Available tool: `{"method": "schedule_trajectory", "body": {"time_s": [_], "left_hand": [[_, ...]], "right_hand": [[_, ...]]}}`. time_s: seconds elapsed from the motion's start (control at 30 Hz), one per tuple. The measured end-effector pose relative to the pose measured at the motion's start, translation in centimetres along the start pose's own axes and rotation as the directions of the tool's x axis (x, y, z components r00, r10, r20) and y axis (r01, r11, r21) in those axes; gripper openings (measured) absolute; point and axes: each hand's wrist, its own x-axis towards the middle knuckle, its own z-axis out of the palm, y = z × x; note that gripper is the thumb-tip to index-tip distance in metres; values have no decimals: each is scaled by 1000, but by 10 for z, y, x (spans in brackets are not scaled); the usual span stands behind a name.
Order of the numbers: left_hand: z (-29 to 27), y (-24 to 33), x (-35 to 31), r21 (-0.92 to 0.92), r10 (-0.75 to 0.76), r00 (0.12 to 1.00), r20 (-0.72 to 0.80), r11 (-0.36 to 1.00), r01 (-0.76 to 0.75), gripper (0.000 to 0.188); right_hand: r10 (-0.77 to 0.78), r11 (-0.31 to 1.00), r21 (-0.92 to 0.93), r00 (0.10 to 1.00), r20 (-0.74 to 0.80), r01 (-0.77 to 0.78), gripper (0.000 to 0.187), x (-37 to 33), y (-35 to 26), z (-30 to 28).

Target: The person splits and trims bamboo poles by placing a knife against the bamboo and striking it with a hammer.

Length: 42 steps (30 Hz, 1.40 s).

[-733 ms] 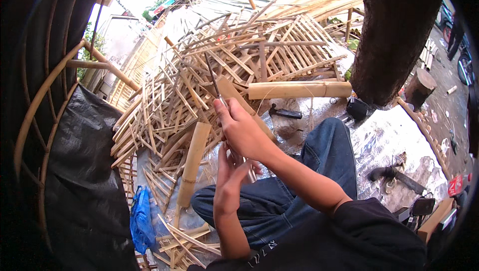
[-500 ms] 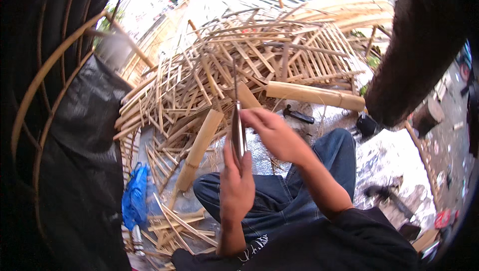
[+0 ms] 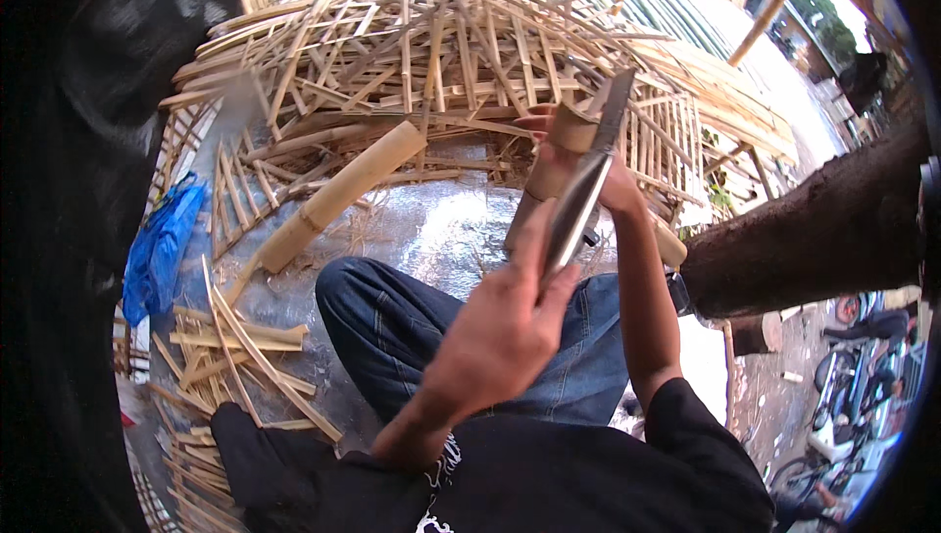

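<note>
On the left of the silvery sheet point(image 3: 456, 217), a bamboo log point(image 3: 343, 195) is lying aslant; the left hand point(image 3: 497, 332) is gripping a long knife point(image 3: 588, 180); toward the right, the right hand point(image 3: 621, 185) is clasping a raised bamboo section point(image 3: 549, 172) — knife contact being unclear. A slip on the rind could be endangering those fingers. A slat heap point(image 3: 470, 57) is crowding the far edge — room is opening between log and section.

The left hand point(image 3: 500, 332) grips a long metal knife point(image 3: 585, 188), its blade slanting up and rightward; the right hand point(image 3: 618, 185) has its fingers around a bamboo section point(image 3: 572, 130). Heaped bamboo slats point(image 3: 431, 57) lie beyond, a blue plastic bag point(image 3: 165, 251) at left.
</note>
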Motion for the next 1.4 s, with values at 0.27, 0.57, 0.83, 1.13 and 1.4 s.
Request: {"method": "schedule_trajectory", "body": {"time_s": [0.27, 0.57, 0.83, 1.13, 1.4], "left_hand": [[-73, 0, 40, 305, -225, 970, 88, 934, 189, 25], [-109, 27, 68, 213, -373, 900, 226, 920, 328, 27], [-80, 28, 75, 491, -283, 952, 117, 850, 192, 29], [-56, 53, 90, 863, -263, 965, 3, 487, 131, 31], [-58, 60, 118, 864, -211, 977, -31, 486, 132, 28]], "right_hand": [[-241, 970, -122, 898, -368, 210, 11, 18, 37, 22], [-137, 989, -127, 761, -634, 73, 29, 9, 16, 40], [-195, 975, -211, 718, -668, 68, 18, 3, 16, 28], [-189, 979, -182, 755, -628, 93, 28, -7, 18, 15], [-37, 999, -17, 680, -732, 36, 30, -55, 82, -72]]}}
